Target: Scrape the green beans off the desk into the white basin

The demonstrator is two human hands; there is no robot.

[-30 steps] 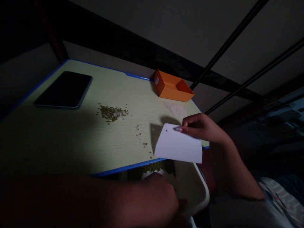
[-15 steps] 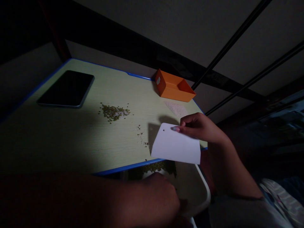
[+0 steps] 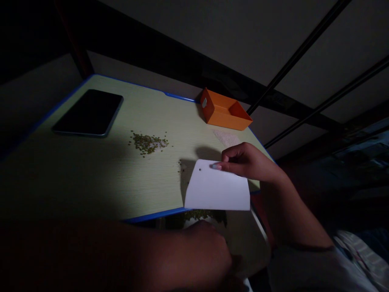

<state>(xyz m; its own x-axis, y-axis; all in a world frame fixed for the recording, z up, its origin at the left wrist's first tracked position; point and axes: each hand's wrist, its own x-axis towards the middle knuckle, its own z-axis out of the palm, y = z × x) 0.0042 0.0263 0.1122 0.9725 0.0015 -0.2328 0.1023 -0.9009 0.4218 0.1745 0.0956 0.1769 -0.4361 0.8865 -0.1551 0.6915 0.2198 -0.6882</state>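
My right hand [image 3: 244, 162] pinches a white scraper [image 3: 217, 186], a flat plastic sheet with a small hole in one corner. Its lower edge is at the table's blue front edge, with a few dark grains partly covered behind it. Below that edge is a white bin [image 3: 251, 243] with green beans [image 3: 202, 214] inside. My left hand [image 3: 209, 253] is closed at the bin's near side, its fingers bent over the rim and mostly hidden in shadow. On the table lie a pile of green beans mixed with white grains [image 3: 148, 144] and a patch of white grains [image 3: 227, 139].
At the back right of the table [image 3: 146, 182] stands an orange open box [image 3: 226, 111]. A dark tablet [image 3: 91, 113] lies at the back left. Behind the table rises a panelled wall, and striped cloth [image 3: 361, 255] lies at the lower right.
My right hand has moved the scraper left and slightly toward me, to the table's front edge, over where some loose grains showed. My left hand has barely moved.
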